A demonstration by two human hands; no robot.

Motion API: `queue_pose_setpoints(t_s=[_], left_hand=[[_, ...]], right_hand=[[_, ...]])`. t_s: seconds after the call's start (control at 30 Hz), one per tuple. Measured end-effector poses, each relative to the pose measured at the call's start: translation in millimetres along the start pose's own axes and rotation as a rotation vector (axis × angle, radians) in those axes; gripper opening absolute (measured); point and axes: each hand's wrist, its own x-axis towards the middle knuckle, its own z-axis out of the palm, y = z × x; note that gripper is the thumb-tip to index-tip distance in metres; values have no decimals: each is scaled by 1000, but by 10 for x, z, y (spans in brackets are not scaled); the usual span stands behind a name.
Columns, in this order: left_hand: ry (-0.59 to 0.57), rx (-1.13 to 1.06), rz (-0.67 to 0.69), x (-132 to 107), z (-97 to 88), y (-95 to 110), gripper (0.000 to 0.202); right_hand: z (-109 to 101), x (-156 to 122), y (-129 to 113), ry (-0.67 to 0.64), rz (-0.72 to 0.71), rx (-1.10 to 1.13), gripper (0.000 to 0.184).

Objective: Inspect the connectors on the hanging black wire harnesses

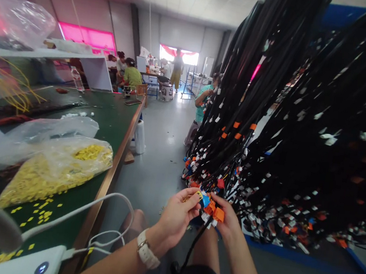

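Holding connectors (219, 214), right hand (230, 223) beside left hand (175, 216)

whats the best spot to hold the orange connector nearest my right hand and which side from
Probably best pinched by the sides of the orange connector's blocky housing, coming from the right, where your right hand is. A second orange connector and a blue connector crowd its left, so that side looks harder to reach.

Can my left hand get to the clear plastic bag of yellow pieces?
Probably, with a leftward reach: your left hand pinches a small yellow piece, but the clear plastic bag lies near the edge of the green tabletop, with only a curved white cable seemingly between.
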Motion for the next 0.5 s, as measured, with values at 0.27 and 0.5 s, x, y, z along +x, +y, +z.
queue_pose_setpoints(t_s=[0.27,0.5], left_hand=[[-29,26,-87,170,-274,-87,26],[-113,117,-51,134,-275,-10,36]], right_hand=[[-45,23,-1,42,-55,-47,8],[-33,14,11,6,-51,-74,9]])
